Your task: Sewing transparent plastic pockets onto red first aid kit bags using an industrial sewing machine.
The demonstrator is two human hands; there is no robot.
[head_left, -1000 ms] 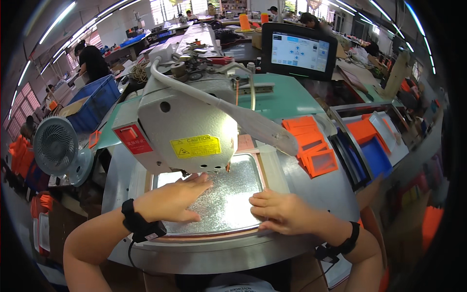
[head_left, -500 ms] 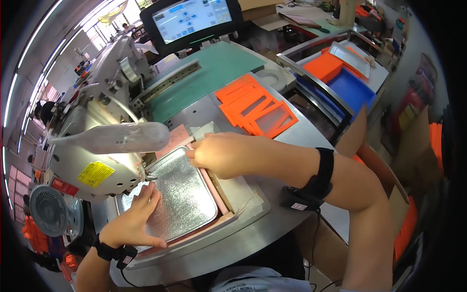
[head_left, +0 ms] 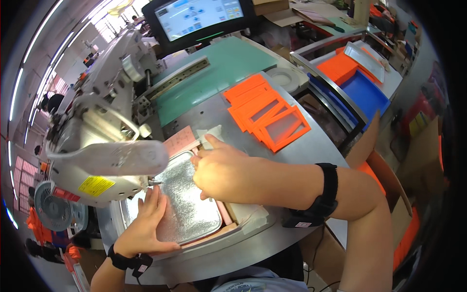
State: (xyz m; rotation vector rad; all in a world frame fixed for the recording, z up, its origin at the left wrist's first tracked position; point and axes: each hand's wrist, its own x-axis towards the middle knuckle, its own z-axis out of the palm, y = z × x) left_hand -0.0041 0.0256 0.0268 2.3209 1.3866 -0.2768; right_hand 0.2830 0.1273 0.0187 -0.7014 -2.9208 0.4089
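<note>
A silvery, foil-like panel (head_left: 188, 216) with rounded corners and a raised pale rim lies under the head of a sewing machine (head_left: 114, 170). On its left part rests my left hand (head_left: 148, 221), fingers stretched and thumb spread out near the front edge. My right hand (head_left: 221, 173) lies over the panel's right edge with its fingers curled down. What those fingers hold, if anything, is hidden beneath the hand. Pink and pale strips (head_left: 225, 214) run along the panel's right side. A clear plastic guard (head_left: 119, 158) of the machine hangs over the panel's far left.
Orange frame-shaped pieces (head_left: 267, 112) lie overlapping on the metal table, right of the green plate (head_left: 219, 68). Behind stands a lit screen (head_left: 199, 19). At the right are a blue tray (head_left: 365, 95) and an open cardboard box (head_left: 384, 175). A fan (head_left: 51, 207) stands left.
My right hand has shifted from the panel's far right corner nearer to me, farther over the panel. My left hand stays flat on it. The whole view has moved slightly.
</note>
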